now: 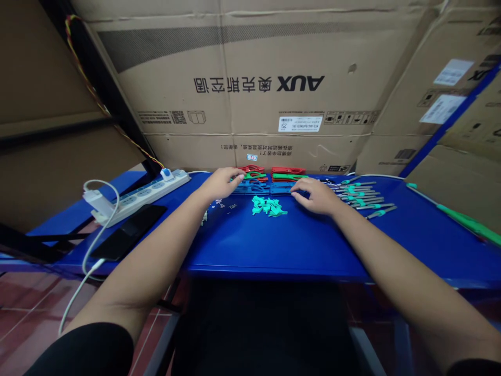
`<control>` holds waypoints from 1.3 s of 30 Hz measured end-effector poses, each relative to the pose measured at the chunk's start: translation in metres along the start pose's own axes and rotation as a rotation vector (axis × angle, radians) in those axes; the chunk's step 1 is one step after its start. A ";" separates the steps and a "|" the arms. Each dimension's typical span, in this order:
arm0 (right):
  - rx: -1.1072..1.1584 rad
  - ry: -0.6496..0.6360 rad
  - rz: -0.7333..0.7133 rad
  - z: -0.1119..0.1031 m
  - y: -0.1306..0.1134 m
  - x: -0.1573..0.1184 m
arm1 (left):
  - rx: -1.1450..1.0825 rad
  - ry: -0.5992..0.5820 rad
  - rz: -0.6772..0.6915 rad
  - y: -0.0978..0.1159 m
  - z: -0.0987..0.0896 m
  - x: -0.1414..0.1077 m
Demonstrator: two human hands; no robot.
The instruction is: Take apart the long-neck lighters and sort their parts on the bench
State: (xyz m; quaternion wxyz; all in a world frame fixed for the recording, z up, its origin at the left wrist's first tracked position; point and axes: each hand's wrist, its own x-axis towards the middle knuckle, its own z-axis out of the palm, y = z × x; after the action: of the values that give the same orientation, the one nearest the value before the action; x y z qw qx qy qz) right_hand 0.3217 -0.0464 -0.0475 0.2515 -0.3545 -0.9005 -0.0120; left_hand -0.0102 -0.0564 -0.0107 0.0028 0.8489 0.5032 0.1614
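Along the back of the table, red, green and blue plastic pieces stand in two side-by-side groups, the left group (256, 186) and the right group (282, 189). My left hand (223, 184) reaches over the outer end of the left group, its fingers stretched out and the thumb apart. At the outer end of the right group is my right hand (316, 196), fingers loosely bent and thumb apart, close to the blue pieces. I see nothing held in either hand; whether the fingertips touch the pieces is unclear. Between my hands lies a pile of small turquoise parts (268, 206).
Several turquoise-and-grey pen-like tools (366, 197) lie right of my right hand. Tiny metallic bits (225, 205) lie near my left wrist. A white power strip (144, 196) and black phone (129, 232) occupy the left. Cardboard (258, 57) walls the back.
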 end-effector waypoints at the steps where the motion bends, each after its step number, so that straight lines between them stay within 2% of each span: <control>1: 0.030 -0.014 -0.013 0.003 -0.004 0.001 | -0.003 -0.023 0.024 0.003 0.001 0.000; 3: 0.101 -0.075 -0.055 0.011 -0.016 0.002 | -0.006 -0.094 0.081 0.014 0.008 0.001; 5: 0.163 -0.190 -0.110 0.022 -0.029 0.004 | -0.001 -0.159 0.117 0.026 0.019 0.002; 8: 0.194 -0.345 -0.144 0.036 -0.041 0.006 | -0.005 -0.200 0.130 0.042 0.032 0.003; 10: 0.208 -0.378 -0.135 0.042 -0.044 0.006 | -0.035 -0.217 0.122 0.045 0.032 0.003; 12: 0.217 -0.370 -0.117 0.044 -0.043 0.006 | -0.072 -0.226 0.100 0.039 0.023 0.002; 14: 0.212 -0.364 -0.092 0.043 -0.044 0.007 | -0.104 -0.192 0.035 0.025 0.004 -0.001; 15: 0.206 -0.371 -0.083 0.042 -0.045 0.008 | -0.112 -0.161 -0.009 0.016 -0.007 -0.003; 17: 0.199 -0.406 -0.085 0.040 -0.049 0.010 | -0.142 -0.019 -0.167 -0.005 -0.028 -0.009; 18: 0.202 -0.428 -0.095 0.039 -0.053 0.013 | -0.129 0.000 -0.208 -0.014 -0.037 -0.012; 20: 0.212 -0.459 -0.118 0.040 -0.060 0.018 | -0.069 -0.030 -0.249 -0.030 -0.046 -0.018; 22: 0.217 -0.457 -0.142 0.043 -0.069 0.024 | -0.034 -0.111 -0.186 -0.039 -0.046 -0.024; 26: 0.215 -0.357 -0.196 0.055 -0.085 0.039 | -0.100 -0.283 0.061 -0.044 -0.030 -0.032; 29: 0.211 -0.288 -0.215 0.066 -0.093 0.048 | -0.106 -0.390 0.137 -0.043 -0.018 -0.033; 35: 0.283 -0.198 -0.248 0.078 -0.090 0.048 | -0.048 -0.382 0.162 -0.039 0.000 -0.025; 39: 0.262 -0.183 -0.255 0.079 -0.088 0.046 | -0.049 -0.345 0.203 -0.033 0.008 -0.022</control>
State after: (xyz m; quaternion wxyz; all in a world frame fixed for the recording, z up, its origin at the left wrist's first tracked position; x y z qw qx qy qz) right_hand 0.2014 -0.0672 -0.0813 0.2092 -0.2016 -0.9510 0.1056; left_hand -0.0461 -0.0573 -0.0302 0.0935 0.9101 0.4028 0.0253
